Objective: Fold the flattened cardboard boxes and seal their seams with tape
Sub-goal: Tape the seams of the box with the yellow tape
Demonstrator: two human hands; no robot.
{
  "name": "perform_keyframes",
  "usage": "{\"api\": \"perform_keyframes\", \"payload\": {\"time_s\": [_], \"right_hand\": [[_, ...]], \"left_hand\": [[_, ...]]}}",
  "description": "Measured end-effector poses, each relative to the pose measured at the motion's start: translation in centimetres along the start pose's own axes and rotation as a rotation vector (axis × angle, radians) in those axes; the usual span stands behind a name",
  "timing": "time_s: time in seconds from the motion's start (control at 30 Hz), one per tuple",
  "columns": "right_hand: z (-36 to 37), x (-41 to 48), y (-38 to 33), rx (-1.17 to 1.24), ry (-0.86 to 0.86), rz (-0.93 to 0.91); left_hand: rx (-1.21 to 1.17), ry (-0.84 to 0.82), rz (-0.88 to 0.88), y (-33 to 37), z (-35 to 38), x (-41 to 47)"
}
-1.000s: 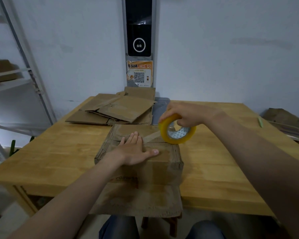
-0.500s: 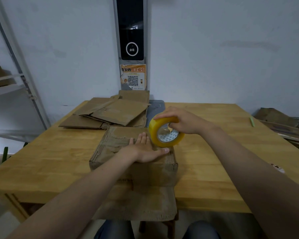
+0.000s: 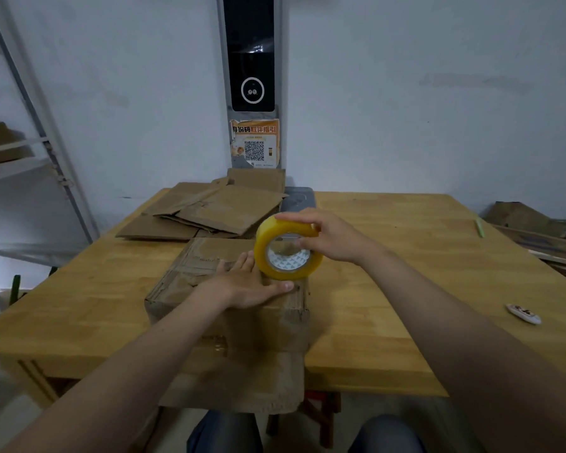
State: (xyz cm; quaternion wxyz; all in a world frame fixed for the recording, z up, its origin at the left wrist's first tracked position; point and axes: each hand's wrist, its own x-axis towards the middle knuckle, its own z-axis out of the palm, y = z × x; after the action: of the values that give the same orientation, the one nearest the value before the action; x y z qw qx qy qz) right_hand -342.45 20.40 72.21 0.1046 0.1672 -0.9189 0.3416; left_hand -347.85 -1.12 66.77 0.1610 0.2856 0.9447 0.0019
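A folded brown cardboard box point(image 3: 190, 273) stands on the wooden table point(image 3: 406, 289) near its front edge, one flap hanging over the edge. My left hand point(image 3: 242, 284) lies flat on the box top, fingers straight, pressing it down. My right hand point(image 3: 330, 238) grips a yellow roll of tape point(image 3: 286, 248) from above, holding it upright just over the box top, right beside my left fingers. Whether a strip of tape runs onto the box is hidden by the roll.
A pile of flattened cardboard boxes point(image 3: 209, 207) lies at the table's back. A small white object point(image 3: 523, 313) lies at the right, a green pen point(image 3: 479, 223) at the far right edge. A metal shelf point(image 3: 30, 152) stands left, more cardboard point(image 3: 533, 223) right.
My right hand has brought the tape roll down and toward me, from beyond the box's right side to just above my left fingers. My left hand has stayed flat on the box.
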Motion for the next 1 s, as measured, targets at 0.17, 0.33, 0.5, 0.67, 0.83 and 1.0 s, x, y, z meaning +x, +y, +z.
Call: {"api": "perform_keyframes", "payload": {"time_s": [0.17,0.33,0.5,0.67,0.83,1.0], "right_hand": [[-0.4,1.7,-1.0,-0.136,-0.078,-0.032],[-3.0,0.9,-1.6,-0.316,-0.135,-0.001],[-6.0,-0.7,-1.5,-0.486,-0.238,-0.012],[-6.0,-3.3,1.0,-0.499,-0.305,0.093],[-3.6,-4.7,3.1,-0.439,-0.296,0.132],[-2.2,-4.7,4.2,-0.393,-0.271,0.114]], "left_hand": [[-0.022,0.009,-0.038,-0.9,0.5,-0.7],[-0.022,0.026,-0.059,-0.7,0.3,-1.0],[-0.032,0.027,-0.036,-1.0,0.4,-1.3],[-0.030,0.040,-0.021,-0.9,0.4,-1.2],[-0.033,0.021,-0.027,-0.8,0.2,-1.4],[0.008,0.055,-0.078,0.3,0.2,-1.0]]}}
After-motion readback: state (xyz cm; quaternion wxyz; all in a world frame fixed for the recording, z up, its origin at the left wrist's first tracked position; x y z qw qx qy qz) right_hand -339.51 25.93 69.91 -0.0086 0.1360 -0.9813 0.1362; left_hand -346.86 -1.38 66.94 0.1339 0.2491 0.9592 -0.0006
